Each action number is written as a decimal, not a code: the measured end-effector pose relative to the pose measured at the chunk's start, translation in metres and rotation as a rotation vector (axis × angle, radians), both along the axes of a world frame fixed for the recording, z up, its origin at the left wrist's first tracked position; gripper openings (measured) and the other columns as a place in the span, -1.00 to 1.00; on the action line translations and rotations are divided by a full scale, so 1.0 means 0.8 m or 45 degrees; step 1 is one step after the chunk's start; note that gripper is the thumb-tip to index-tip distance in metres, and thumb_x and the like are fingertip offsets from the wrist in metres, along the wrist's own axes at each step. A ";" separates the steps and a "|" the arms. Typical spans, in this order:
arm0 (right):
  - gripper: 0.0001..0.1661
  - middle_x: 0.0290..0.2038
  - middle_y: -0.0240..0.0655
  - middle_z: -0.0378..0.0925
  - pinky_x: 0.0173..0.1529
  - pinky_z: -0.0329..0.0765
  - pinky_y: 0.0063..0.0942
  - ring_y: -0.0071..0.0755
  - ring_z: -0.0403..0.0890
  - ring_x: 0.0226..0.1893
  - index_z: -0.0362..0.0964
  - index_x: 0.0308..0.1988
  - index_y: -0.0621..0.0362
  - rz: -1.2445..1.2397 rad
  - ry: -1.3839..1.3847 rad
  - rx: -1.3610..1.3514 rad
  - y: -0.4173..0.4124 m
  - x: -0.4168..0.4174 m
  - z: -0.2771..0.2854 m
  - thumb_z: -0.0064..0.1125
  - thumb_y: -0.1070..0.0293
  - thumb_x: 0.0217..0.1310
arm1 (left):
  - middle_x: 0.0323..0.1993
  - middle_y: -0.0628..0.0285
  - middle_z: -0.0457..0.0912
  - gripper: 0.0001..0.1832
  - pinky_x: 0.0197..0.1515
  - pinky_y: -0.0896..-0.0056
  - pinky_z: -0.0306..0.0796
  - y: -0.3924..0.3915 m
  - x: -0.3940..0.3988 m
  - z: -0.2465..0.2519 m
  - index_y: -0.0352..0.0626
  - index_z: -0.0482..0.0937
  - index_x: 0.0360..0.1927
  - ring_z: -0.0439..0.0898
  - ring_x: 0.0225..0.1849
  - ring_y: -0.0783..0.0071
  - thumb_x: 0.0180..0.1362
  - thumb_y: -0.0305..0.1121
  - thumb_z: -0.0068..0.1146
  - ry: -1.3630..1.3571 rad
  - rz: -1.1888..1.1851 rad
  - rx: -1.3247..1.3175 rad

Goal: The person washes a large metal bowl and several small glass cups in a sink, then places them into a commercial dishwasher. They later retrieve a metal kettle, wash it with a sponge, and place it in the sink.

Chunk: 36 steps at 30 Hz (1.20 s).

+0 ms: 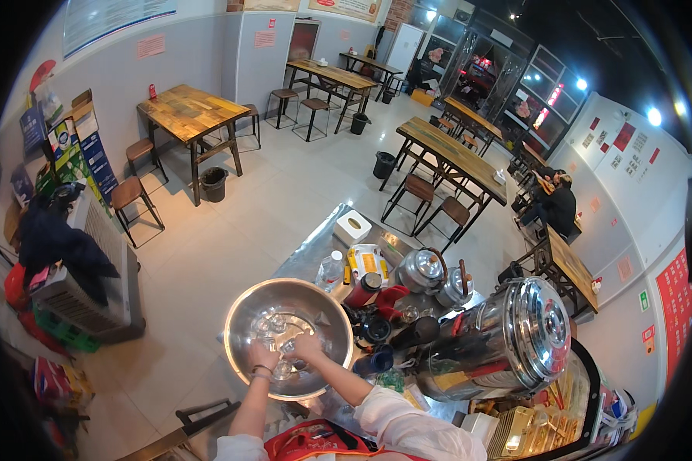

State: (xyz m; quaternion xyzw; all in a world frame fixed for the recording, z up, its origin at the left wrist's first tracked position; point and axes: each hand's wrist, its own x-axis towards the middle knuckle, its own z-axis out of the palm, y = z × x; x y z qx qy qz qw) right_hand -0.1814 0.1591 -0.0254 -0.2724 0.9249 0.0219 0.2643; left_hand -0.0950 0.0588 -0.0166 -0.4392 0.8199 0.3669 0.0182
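Both hands reach into a large stainless steel basin point(239, 314) at the near corner of a metal counter. Several small clear glasses point(278, 322) lie inside it, some near its far side and one below my hands. My left hand point(264, 354), with a band at the wrist, closes around a small clear glass. Beside it on the right, my right hand point(307, 347) has its fingers at another clear glass; whether it grips that glass is hard to tell.
Right of the basin stand a red thermos point(362, 290), a plastic bottle point(330, 269), metal kettles point(421, 269) and a big steel urn point(467, 346). A tissue box point(352, 226) sits at the counter's far corner. Wooden tables point(193, 112) and stools stand beyond; people sit at the right wall.
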 end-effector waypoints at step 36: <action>-0.27 -0.07 -0.05 0.37 -0.22 0.52 -0.18 -0.10 0.45 -0.09 0.27 -0.09 0.32 -0.138 -2.422 -0.295 -0.059 0.440 0.036 0.19 -0.04 -0.12 | -0.38 0.30 0.47 -0.72 -0.34 0.59 0.36 0.066 0.670 -0.005 -0.24 0.40 -0.21 0.48 -0.38 0.56 -0.06 -0.51 0.05 1.581 1.877 0.781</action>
